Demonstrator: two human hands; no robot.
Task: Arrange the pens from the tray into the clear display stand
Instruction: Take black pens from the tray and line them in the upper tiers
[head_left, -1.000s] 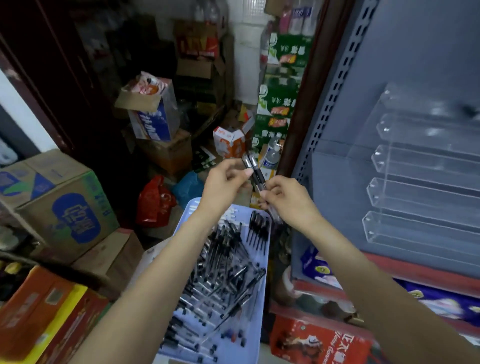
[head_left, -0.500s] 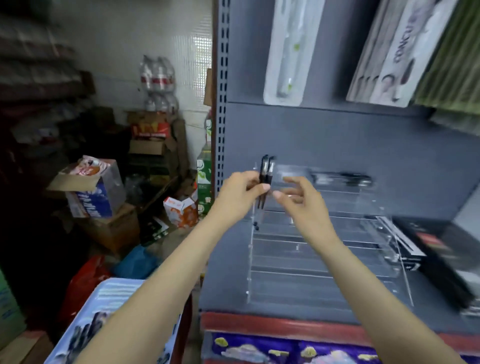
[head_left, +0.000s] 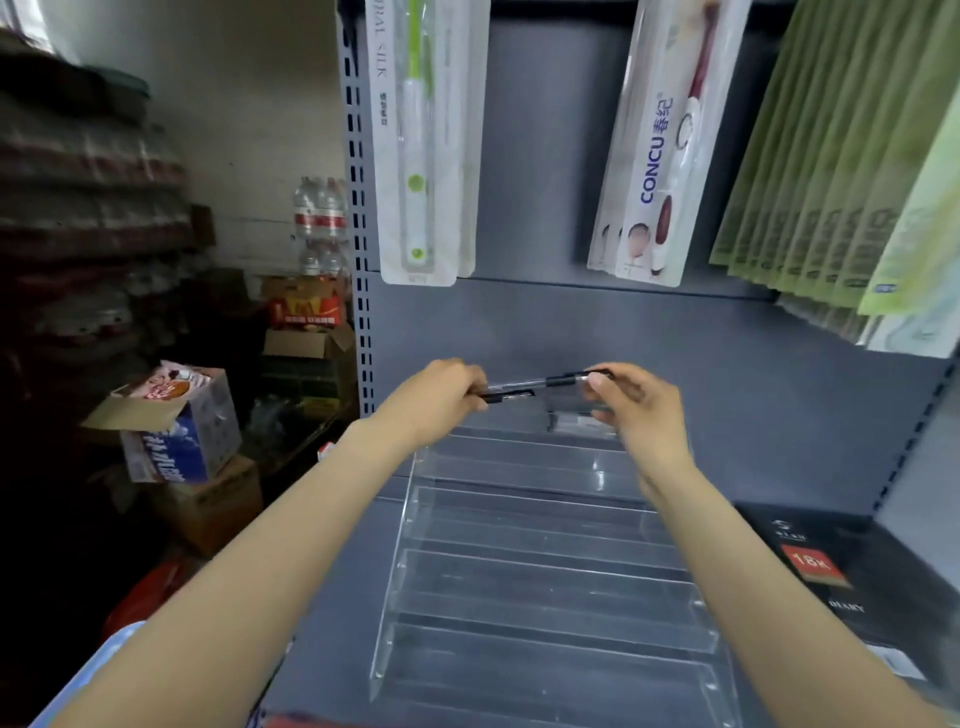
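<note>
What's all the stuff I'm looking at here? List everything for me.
pens: at least two, black and clear, held level over the stand's top tier
display stand: one, clear, tiered, on the grey shelf
toothbrush packs: several, white, hanging above
green packets: a row, hanging upper right
black box: one, right of the stand
cartons: several, brown and blue, floor at left
water bottles: a pack, clear, by the wall
left hand: grips the pens' left end
right hand: pinches their right end
</note>
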